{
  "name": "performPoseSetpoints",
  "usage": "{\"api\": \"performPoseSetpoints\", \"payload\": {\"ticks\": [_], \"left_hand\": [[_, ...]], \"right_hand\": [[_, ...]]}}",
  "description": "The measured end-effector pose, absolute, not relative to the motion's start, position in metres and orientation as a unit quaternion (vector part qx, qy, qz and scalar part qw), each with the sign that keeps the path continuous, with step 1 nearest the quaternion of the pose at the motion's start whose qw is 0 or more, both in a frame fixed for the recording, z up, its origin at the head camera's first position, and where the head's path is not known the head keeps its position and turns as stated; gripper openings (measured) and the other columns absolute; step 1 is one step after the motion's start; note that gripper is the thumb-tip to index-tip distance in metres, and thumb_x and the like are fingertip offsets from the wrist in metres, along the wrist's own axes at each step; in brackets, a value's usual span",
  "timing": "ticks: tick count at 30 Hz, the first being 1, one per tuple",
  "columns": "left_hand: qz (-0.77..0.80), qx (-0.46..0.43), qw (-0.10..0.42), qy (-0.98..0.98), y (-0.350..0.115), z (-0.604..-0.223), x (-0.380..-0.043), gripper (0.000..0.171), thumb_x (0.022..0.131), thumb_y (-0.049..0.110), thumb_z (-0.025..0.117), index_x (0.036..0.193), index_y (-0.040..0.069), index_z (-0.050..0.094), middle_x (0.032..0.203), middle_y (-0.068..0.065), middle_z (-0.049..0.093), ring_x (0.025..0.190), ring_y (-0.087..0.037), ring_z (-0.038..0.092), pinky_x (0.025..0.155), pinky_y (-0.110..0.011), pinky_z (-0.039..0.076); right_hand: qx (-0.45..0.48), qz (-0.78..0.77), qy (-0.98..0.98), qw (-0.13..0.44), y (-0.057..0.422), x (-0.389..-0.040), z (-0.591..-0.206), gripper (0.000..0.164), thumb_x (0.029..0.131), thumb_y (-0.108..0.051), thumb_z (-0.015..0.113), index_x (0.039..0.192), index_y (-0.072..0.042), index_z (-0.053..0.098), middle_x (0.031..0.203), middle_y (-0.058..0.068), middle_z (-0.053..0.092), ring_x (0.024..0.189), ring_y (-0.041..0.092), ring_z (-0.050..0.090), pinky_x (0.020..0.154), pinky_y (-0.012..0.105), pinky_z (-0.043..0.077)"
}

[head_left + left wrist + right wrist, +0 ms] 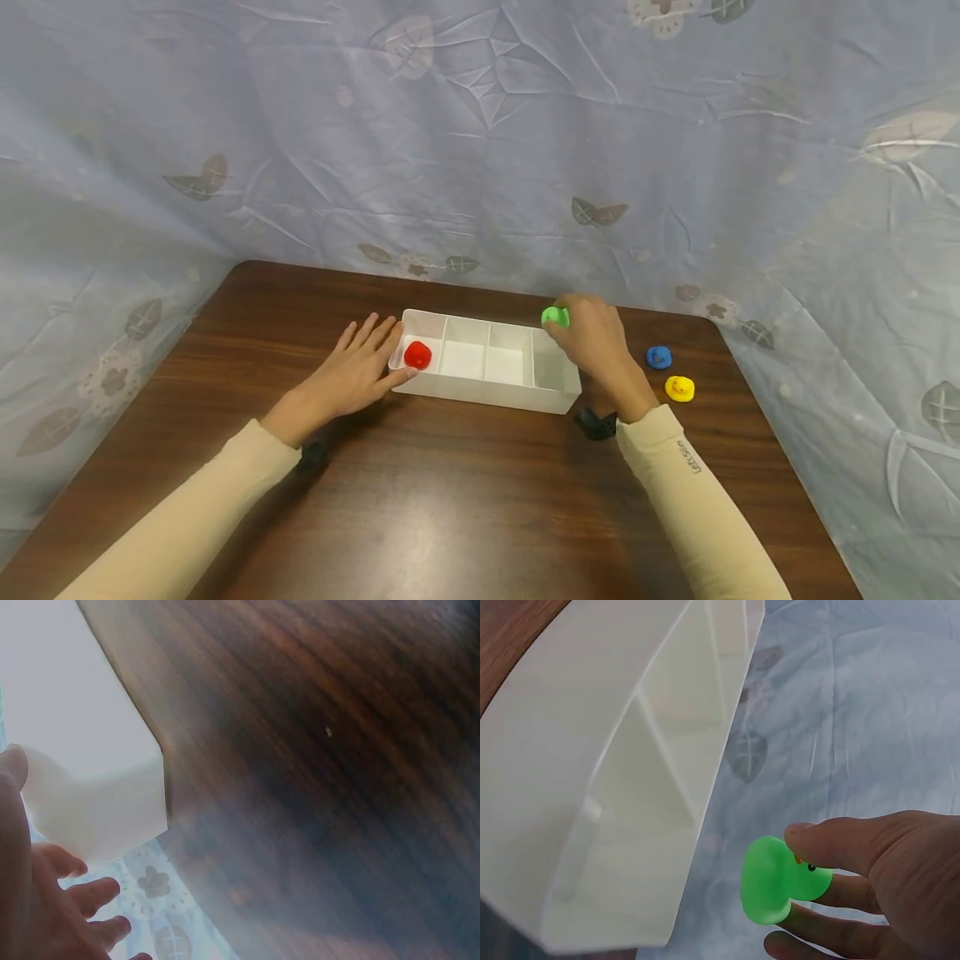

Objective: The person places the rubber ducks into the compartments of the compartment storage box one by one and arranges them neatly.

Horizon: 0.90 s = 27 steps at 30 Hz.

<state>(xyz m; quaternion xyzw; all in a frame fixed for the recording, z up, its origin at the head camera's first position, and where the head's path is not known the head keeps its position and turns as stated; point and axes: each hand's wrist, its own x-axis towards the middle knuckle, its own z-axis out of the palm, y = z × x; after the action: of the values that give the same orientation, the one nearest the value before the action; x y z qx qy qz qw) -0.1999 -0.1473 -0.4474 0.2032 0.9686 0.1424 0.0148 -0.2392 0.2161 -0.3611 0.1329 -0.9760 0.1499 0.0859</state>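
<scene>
A: Nearest the camera, what does the left hand [358, 368] do?

B: It lies flat on the wooden table [465, 492], fingers straight and spread, thumb touching the left end of the white divided tray [491, 395]. It holds nothing. The red duck [417, 355] sits in the leftmost compartment, just beside that thumb.

A: And the right hand [596, 346]?

B: It hovers over the tray's right end, wrist bent downward, thumb and fingers pinching the green duck [780, 889] above the far rim.

A: How would that duck handle?

B: It looks like small, light, soft rubber, probably squashy and a bit slick, so a pinch across the body suits it.

A: Farther out?

B: A blue duck [658, 357] and a yellow duck [679, 388] rest on the table right of the tray.
</scene>
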Motion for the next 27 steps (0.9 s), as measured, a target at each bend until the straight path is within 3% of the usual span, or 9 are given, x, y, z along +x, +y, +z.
{"api": "performPoseSetpoints", "payload": {"ticks": [11, 18, 27], "left_hand": [[0.136, 0.211, 0.013, 0.968, -0.153, -0.449, -0.211, 0.091, 0.108, 0.065, 0.045, 0.17, 0.002, 0.021, 0.177, -0.023, 0.023, 0.166, -0.048, 0.013, 0.134, -0.068, 0.009], [0.133, 0.216, 0.012, 0.967, -0.156, -0.449, -0.217, 0.091, 0.108, 0.065, 0.044, 0.17, 0.002, 0.021, 0.177, -0.023, 0.023, 0.167, -0.047, 0.012, 0.134, -0.069, 0.01], [0.129, 0.224, 0.015, 0.966, -0.159, -0.448, -0.226, 0.091, 0.108, 0.065, 0.045, 0.17, 0.002, 0.02, 0.178, -0.022, 0.021, 0.167, -0.046, 0.012, 0.135, -0.067, 0.009]], "right_hand": [[0.166, 0.132, -0.973, 0.089, 0.171, -0.245, -0.364, 0.028, 0.098, -0.026, 0.078, 0.115, -0.004, 0.078, 0.105, 0.011, 0.08, 0.085, 0.027, 0.068, 0.071, 0.042, 0.055], [0.188, 0.111, -0.973, 0.077, 0.141, -0.246, -0.372, 0.034, 0.097, -0.028, 0.08, 0.122, -0.005, 0.077, 0.115, 0.015, 0.079, 0.098, 0.034, 0.073, 0.081, 0.049, 0.058], [0.202, 0.109, -0.971, 0.065, 0.117, -0.248, -0.382, 0.032, 0.096, -0.03, 0.081, 0.118, -0.007, 0.078, 0.113, 0.012, 0.079, 0.098, 0.033, 0.07, 0.085, 0.049, 0.057]]}}
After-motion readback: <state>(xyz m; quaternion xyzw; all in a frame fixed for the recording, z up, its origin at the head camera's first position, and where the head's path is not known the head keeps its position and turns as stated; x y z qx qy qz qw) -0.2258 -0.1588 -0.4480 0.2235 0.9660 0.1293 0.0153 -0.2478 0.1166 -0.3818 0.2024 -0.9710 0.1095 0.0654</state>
